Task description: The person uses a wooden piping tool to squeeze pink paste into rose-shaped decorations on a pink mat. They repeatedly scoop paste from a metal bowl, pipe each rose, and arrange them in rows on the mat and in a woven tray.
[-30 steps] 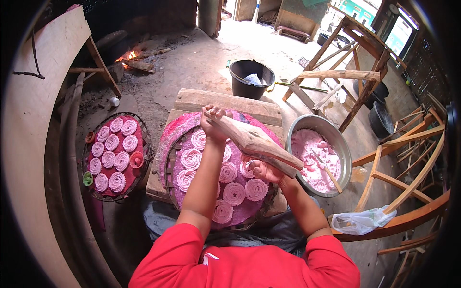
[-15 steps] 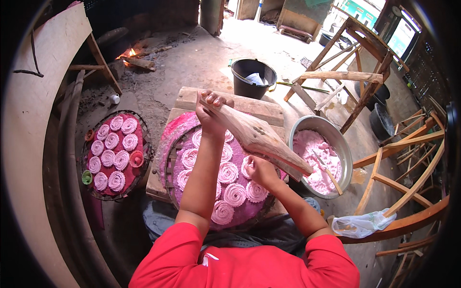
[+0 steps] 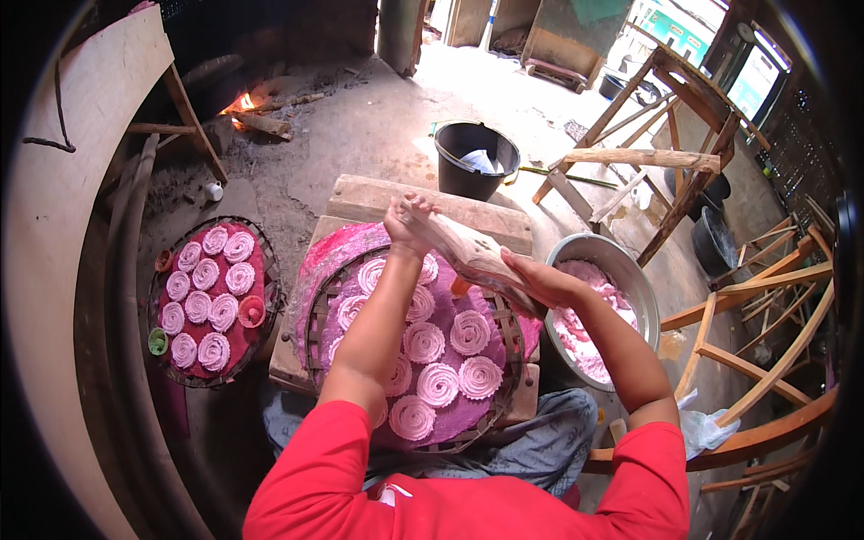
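My left hand [image 3: 403,227] is closed on the upper end of a long, weathered wooden tool [image 3: 466,241], held slanting above a round woven tray [image 3: 317,317]. My right hand [image 3: 542,281] grips its lower right end. A small orange piece [image 3: 460,287] shows just under the tool. Several pale pink piped rosettes [image 3: 437,385] lie on the tray's magenta sheet, which sits on a wooden board [image 3: 423,199]. At the right stands a metal basin [image 3: 643,301] of pink paste, partly hidden by my right arm.
A second tray of rosettes [image 3: 263,270] is at the left, beside a pale panel [image 3: 54,234]. Ahead are a black bucket [image 3: 477,175] and a small wood fire [image 3: 243,105]. Wooden frames [image 3: 756,360] crowd the right side, with a plastic bag [image 3: 706,432].
My right hand has risen and moved right, from below the tool onto its right end, uncovering a rosette. The tool has shifted down slightly, and the small orange piece beneath it has come into view.
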The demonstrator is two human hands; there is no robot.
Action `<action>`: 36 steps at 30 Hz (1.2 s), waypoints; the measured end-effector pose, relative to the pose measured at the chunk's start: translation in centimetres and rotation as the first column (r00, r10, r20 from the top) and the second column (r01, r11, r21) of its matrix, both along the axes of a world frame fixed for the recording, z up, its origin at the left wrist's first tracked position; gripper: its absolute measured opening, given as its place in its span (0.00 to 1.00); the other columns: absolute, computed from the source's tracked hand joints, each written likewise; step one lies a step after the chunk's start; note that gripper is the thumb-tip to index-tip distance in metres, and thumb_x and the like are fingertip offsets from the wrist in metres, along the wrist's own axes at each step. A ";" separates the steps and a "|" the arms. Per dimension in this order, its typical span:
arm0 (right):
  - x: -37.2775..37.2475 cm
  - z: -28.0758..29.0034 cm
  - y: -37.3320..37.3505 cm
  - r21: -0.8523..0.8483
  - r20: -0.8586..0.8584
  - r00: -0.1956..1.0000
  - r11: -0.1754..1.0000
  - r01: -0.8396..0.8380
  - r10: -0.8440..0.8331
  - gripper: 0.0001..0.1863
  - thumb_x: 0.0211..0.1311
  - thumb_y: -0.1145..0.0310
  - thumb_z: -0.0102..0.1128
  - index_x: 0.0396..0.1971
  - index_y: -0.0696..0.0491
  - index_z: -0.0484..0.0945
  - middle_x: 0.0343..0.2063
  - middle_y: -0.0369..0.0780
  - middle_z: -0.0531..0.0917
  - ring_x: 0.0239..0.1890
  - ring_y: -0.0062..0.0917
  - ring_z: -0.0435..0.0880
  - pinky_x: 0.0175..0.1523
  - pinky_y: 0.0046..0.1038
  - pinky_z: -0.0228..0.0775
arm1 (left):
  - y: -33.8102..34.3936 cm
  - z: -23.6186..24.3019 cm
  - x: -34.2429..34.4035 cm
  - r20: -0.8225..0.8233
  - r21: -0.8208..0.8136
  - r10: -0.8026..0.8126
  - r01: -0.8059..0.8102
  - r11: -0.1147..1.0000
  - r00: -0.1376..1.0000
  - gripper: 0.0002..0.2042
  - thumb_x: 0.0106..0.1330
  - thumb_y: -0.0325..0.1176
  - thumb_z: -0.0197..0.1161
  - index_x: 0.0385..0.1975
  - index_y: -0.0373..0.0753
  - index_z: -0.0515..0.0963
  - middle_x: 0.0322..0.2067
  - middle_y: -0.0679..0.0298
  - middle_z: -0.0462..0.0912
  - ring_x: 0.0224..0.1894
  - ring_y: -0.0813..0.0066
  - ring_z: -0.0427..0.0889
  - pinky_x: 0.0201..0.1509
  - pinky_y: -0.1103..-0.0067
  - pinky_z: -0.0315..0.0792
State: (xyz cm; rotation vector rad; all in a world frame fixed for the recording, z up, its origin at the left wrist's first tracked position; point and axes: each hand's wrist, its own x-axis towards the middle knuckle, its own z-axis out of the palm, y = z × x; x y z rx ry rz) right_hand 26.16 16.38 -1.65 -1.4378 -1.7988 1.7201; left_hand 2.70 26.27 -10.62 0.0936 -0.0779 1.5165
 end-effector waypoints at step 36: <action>-0.3 -0.3 1.2 -0.126 -0.028 0.999 0.992 0.012 -0.015 0.39 0.64 0.31 0.38 0.33 0.57 0.78 0.22 0.40 0.80 0.20 0.22 0.75 0.27 0.23 0.69 | 0.4 2.3 -3.7 0.115 0.079 -0.038 0.029 0.996 0.993 0.15 0.69 0.44 0.41 0.20 0.48 0.65 0.12 0.74 0.60 0.15 0.79 0.59 0.24 0.78 0.58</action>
